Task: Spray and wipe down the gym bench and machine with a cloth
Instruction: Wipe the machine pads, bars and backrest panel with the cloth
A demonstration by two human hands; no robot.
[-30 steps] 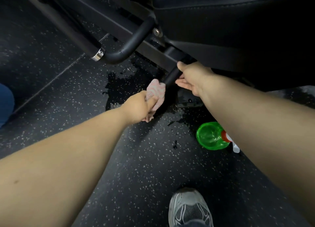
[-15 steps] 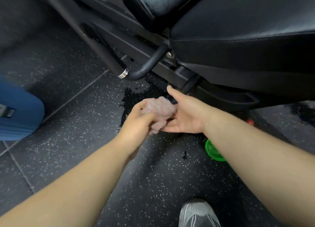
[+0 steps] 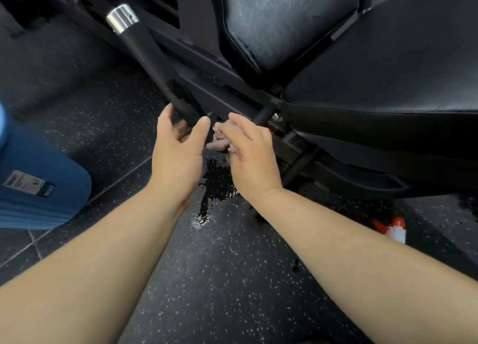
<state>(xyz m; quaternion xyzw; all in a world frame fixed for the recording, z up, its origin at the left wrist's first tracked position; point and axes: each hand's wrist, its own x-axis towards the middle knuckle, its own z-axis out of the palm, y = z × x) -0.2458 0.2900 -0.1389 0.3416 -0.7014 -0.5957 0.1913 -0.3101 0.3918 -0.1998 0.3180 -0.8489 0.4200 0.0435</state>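
Observation:
The black padded gym bench (image 3: 382,85) fills the upper right, its back pad (image 3: 279,20) wet with spray. A black handle bar (image 3: 144,56) with a chrome collar slants down from the top left. My left hand (image 3: 178,149) is open, fingers spread around the bar's lower end, holding nothing. My right hand (image 3: 248,152) is closed on the pink cloth (image 3: 219,139), which is mostly hidden behind its fingers, just below the bench frame. The spray bottle (image 3: 393,228) lies on the floor at right, only its red and white head showing.
A wet puddle (image 3: 214,186) darkens the speckled black rubber floor (image 3: 219,279) under my hands. A blue bag (image 3: 33,183) sits at the left edge. The bench's base rails (image 3: 362,178) run low at right.
The cloth has passed from my left hand to my right hand. My left hand has opened and moved up to the handle bar. The view has tilted up, hiding the green bottle body.

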